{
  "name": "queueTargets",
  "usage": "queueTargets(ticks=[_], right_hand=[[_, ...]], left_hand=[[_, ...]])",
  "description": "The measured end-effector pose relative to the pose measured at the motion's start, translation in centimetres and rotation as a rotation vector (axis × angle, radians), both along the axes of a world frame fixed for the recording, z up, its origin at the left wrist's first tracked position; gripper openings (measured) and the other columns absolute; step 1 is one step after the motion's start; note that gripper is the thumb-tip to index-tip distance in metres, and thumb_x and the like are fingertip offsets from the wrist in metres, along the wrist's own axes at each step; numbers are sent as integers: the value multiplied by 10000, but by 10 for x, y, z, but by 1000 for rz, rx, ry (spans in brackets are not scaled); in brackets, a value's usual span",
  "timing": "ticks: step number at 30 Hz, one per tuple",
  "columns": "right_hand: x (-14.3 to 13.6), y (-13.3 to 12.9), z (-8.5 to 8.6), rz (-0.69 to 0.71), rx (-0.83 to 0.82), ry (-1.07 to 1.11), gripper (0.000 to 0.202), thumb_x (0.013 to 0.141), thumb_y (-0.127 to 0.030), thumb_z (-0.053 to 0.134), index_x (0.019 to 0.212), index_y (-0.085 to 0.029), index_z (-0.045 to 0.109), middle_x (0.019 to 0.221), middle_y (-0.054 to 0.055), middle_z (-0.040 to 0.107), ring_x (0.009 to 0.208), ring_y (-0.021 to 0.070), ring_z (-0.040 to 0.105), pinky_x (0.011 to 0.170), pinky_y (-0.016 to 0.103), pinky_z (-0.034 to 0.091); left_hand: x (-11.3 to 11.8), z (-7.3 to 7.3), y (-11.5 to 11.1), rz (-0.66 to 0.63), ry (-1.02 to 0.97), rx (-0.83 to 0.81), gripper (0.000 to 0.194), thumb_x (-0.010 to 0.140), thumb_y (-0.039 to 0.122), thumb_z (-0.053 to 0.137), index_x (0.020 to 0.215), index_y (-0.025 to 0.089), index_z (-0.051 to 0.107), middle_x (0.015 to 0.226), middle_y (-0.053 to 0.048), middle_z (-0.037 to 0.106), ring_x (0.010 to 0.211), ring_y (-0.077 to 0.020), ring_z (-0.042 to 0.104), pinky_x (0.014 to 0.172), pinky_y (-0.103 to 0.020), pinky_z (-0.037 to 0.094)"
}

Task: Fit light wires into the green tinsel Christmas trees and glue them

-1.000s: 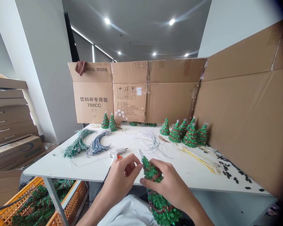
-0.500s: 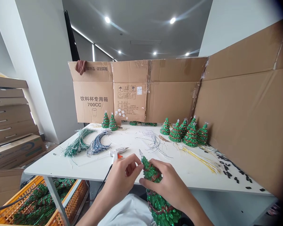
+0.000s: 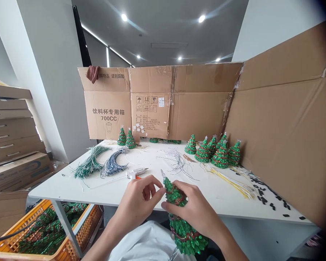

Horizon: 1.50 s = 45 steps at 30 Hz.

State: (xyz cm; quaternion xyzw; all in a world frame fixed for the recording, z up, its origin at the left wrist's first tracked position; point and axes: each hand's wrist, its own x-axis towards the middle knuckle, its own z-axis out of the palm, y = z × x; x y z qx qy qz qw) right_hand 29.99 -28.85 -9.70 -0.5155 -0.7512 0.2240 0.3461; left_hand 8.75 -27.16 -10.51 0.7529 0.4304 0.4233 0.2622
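A green beaded tree with red garland and a clear tip leans over my lap at the table's front edge. My right hand is wrapped round its upper part, thumb on the left side, fingers behind. Beside the treetop, my left hand has thumb and index finger pinched together at the tree's left side; what they hold, if anything, is too small to tell. A white glue gun with an orange trigger lies on the table just beyond my left hand.
On the white table lie green strands, blue strands, yellow and white strands and black pieces. Small trees stand before cardboard walls. An orange crate of green trees sits below left.
The view has tilted slightly. My hands keep nearly the same hold and pinch, and the tree's lower part sits a little higher in view.
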Motion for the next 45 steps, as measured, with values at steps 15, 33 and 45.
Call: queueTargets(ticks=[15, 33, 45], right_hand=[[0, -5, 3, -12, -10, -17, 426, 872, -398, 853, 775, -250, 466, 755, -65, 527, 726, 177, 515, 664, 290, 394], [-5, -6, -3, -18, 1, -20, 431, 883, -370, 843, 790, -252, 439, 758, -68, 531, 734, 174, 485, 683, 302, 357], [0, -4, 0, -3, 4, 5, 406, 867, -320, 857, 778, -244, 468, 785, -63, 561, 750, 175, 516, 684, 302, 369]], left_hand=[[3, -4, 1, -9, 1, 13, 221, 1010, 363, 634, 911, 221, 772, 668, -2, 656, 628, -158, 559, 620, -275, 454], [7, -10, 3, 15, 39, 68, 178, 988, 306, 670, 863, 216, 759, 660, 15, 659, 616, -143, 559, 618, -267, 445], [3, -2, -3, 18, 83, 90, 133, 964, 299, 676, 947, 264, 804, 659, 40, 691, 598, -138, 582, 632, -267, 461]])
